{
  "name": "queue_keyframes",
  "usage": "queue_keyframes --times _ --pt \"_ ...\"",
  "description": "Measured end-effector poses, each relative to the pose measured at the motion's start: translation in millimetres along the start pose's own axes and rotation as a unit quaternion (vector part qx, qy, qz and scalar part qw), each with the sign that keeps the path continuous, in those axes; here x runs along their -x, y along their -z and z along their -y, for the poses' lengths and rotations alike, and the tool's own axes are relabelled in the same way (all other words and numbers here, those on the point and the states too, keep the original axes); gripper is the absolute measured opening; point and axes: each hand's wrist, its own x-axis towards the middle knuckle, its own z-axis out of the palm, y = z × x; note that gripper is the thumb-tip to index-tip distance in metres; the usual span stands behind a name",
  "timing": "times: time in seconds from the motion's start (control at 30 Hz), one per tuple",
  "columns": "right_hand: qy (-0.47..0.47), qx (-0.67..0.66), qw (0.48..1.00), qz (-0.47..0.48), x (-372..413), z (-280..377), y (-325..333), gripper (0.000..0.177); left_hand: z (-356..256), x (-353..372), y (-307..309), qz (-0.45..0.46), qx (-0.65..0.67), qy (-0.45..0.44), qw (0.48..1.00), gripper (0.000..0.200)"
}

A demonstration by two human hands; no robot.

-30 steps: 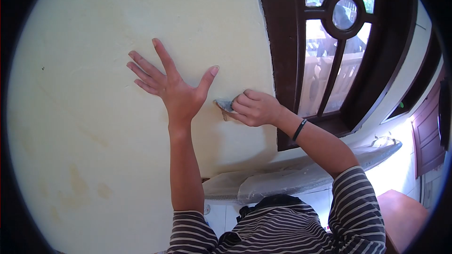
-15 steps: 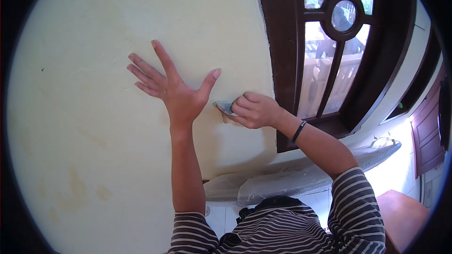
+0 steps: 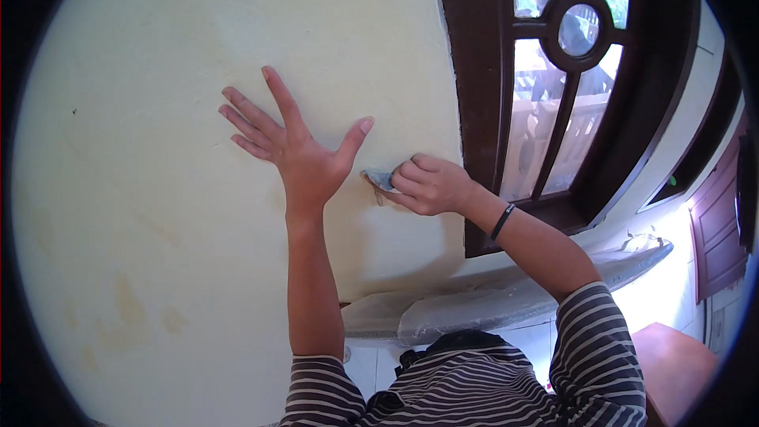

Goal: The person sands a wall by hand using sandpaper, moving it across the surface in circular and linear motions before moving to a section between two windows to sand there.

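Note:
My left hand (image 3: 304, 160) lies against the pale cream wall (image 3: 190, 213) with its fingers and thumb spread wide. To the right of it, my right hand (image 3: 429, 184) is closed around a folded piece of sandpaper (image 3: 380, 180), grey-blue on one face and tan on the other. The sandpaper's free corner points left toward my left wrist, close to the wall surface. My right fingers are curled and hide the rest of the sheet. A dark wristband (image 3: 501, 222) circles my right wrist.
A dark brown window frame (image 3: 484, 95) with glass panes borders the wall on the right. Below runs a long ledge-like object under clear plastic sheeting (image 3: 466, 308). An orange-brown surface (image 3: 674, 364) stands at lower right. Yellowish stains (image 3: 126, 308) mark the wall at lower left.
The view has shifted very slightly. Both hands keep nearly the same places, the left spread on the wall and the right around the sandpaper.

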Motion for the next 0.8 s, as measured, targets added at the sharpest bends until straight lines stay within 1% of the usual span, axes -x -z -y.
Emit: queue_keyframes --times 0.07,0.17,0.37,0.47,0.67,0.8 --pt "-0.001 0.003 1.000 0.002 0.2 -0.5 0.2 0.008 0.5 0.3 1.7 0.010 -0.013 -0.005 1.000 0.133" --pt "-0.002 -0.002 1.000 0.007 -1.1 -0.5 1.2 0.008 -7.6 -1.2 0.4 0.004 -0.009 0.018 1.000 0.133" --pt "-0.005 -0.003 1.000 0.015 0.2 0.1 2.1 0.009 -2.1 0.4 1.7 0.013 -0.007 0.002 1.000 0.135" --pt "-0.006 -0.009 1.000 0.005 -1.1 -1.3 2.0 0.009 -8.4 -1.8 1.0 0.004 -0.007 0.020 1.000 0.135" --pt "-0.004 -0.009 1.000 0.006 -1.3 -0.9 2.4 0.008 -0.6 1.1 3.3 0.015 -0.001 -0.003 1.000 0.135" --pt "-0.004 -0.008 1.000 0.008 -2.2 -0.8 3.0 0.009 -6.6 -0.6 1.2 0.007 -0.008 0.016 1.000 0.135"
